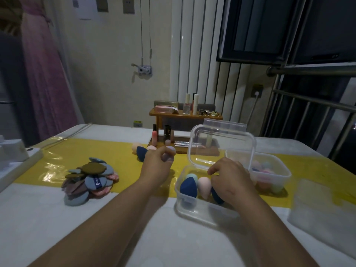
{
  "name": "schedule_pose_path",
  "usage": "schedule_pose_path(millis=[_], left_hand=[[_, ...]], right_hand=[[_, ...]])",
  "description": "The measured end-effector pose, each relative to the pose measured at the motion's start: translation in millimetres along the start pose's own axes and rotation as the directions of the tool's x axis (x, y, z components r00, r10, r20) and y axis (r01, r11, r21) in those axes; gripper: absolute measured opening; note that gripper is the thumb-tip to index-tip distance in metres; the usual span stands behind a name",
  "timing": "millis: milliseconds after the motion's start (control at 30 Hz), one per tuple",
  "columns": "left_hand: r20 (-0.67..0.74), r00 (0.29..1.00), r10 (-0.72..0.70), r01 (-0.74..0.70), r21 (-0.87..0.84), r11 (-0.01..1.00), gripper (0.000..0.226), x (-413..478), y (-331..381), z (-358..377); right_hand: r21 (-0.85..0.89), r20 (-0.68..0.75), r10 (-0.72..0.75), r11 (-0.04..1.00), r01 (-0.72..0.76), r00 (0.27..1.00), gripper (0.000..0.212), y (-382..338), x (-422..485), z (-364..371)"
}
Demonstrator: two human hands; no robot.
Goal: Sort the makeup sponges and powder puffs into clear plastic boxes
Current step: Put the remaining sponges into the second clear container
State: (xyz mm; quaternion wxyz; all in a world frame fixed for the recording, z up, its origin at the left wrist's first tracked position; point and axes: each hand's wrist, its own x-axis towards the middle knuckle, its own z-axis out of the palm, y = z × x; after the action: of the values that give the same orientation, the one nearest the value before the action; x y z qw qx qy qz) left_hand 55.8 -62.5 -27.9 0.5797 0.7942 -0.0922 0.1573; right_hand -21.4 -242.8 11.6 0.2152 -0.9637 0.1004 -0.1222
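Inside the open clear plastic box (189,216) a dark blue teardrop sponge (217,197) is held by the right hand (232,182). A lilac rounded sponge (170,153) is gripped in the fingers of the left hand (155,167), the box just rightward.

Cannot see most of the lilac sponge (170,155), wrapped in the fingers of the left hand (156,164). Cannot see the top of a dark blue sponge (217,196) under the right hand (231,180), nor tell whether gripped. Cannot count the pastel sponges (266,171) in the rear box (285,177): blurred through wall and lid (221,143). Cannot count the powder puffs (90,180), buried under one another. Cannot name small bits (209,112) on the wooden shelf (185,116).
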Motion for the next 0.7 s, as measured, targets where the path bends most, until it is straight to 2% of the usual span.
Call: schedule_pose_path(millis=[133,233,300,333,400,467,600,700], left_hand=[[0.011,1.0,-0.024,0.026,-0.164,0.986,0.029,-22,8,-8],[0.073,0.997,0.035,-0.014,-0.272,0.962,0.019,-30,13,-8],[0.11,0.989,0.102,-0.069,-0.268,0.961,0.02,-37,17,-4],[0.131,0.985,0.11,-0.072,-0.267,0.961,0.023,-39,19,-1],[0.163,0.98,0.114,-0.078,-0.213,0.974,0.028,-43,20,3],[0.172,0.974,0.147,-0.121,-0.153,0.981,0.03,-45,20,4],[0.201,0.965,0.165,-0.145,-0.113,0.983,0.028,-46,16,3],[0.236,0.97,0.063,-0.032,-0.131,0.991,0.026,-45,11,4]], right_hand=[[0.018,0.004,0.004,1.0,-0.004,1.0,0.034,1,1,0],[0.002,0.014,-0.014,1.0,0.014,1.0,0.034,3,3,1],[0.056,-0.003,-0.071,0.996,0.071,0.997,0.029,6,4,2],[0.15,-0.019,-0.122,0.981,0.124,0.992,0.024,7,4,3],[0.404,-0.068,-0.224,0.885,0.233,0.972,0.015,7,2,4],[0.551,-0.089,-0.282,0.785,0.283,0.955,0.014,6,0,2],[0.601,-0.099,-0.274,0.749,0.277,0.957,0.024,8,1,2],[0.605,-0.099,-0.246,0.754,0.254,0.964,0.021,11,3,1]])
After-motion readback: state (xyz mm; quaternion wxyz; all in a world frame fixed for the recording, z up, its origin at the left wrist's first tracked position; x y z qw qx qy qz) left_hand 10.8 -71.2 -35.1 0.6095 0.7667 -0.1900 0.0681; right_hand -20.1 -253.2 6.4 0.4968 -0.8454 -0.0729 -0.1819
